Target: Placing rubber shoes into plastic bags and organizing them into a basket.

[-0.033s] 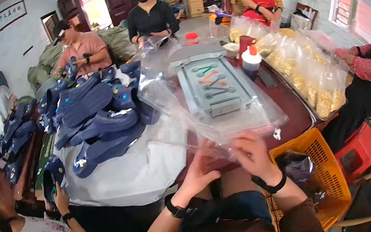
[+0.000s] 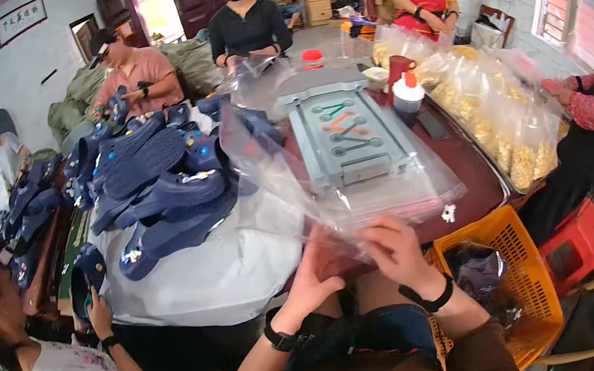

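Near the table's front edge a clear plastic bag is spread up and away from my hands. My right hand pinches the near edge of this bag between thumb and bent fingers. My left hand is at the bag's left near corner, fingers stretched out against the film and thumb held apart. Just beyond my hands lies a stack of flat clear bags. A grey plastic tray, with green, orange and grey pieces on it, sits on that stack.
Navy clogs are heaped on white sheeting at left. Bags of gold pieces fill a tray at right. A red-capped bottle stands beyond the stack. An orange basket stands by my right arm. Several people work around the table.
My right hand has shifted slightly left and nearer, its fingers closing on the bag's edge. My left fingers have drawn back a little. The whole view has shifted slightly.
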The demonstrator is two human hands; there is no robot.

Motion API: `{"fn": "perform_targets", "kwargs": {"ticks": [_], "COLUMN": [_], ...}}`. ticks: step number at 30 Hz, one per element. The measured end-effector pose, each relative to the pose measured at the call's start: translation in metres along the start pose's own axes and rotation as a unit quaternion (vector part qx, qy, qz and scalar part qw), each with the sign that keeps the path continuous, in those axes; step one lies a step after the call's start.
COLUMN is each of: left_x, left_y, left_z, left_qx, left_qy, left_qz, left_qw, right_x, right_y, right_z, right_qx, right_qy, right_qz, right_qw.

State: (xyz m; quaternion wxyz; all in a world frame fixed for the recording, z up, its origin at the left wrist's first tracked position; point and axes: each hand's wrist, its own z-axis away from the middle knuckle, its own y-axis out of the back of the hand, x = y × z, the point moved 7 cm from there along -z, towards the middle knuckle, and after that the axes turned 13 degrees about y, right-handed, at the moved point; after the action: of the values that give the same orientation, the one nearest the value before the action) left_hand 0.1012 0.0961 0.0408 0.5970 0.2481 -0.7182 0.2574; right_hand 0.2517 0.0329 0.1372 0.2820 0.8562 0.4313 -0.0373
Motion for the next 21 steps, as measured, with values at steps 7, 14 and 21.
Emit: {"fn": "perform_targets", "kwargs": {"ticks": [7,14,21], "left_x": [-0.016,-0.074,-0.087], "left_y": [0.061,0.103,0.104], "left_z": [0.056,0.101,0.133], "left_qx": [0.239,0.363,0.454], "left_qy": [0.080,0.110,0.137], "left_qz": [0.197,0.247,0.252], "left_qw": [0.947,0.892,0.844], "right_x": [-0.006,-0.003,0.007], "right_y": [-0.117,-0.139,-0.127], "right_z": [0.035,0.046,0.042], "right_qx": [-0.098,-0.115,-0.064], "right_qy": [-0.076,-0.126,-0.119], "right_qz": [-0.150,-0.168,-0.073], "right_qw": [0.981,0.971,0.988]}}
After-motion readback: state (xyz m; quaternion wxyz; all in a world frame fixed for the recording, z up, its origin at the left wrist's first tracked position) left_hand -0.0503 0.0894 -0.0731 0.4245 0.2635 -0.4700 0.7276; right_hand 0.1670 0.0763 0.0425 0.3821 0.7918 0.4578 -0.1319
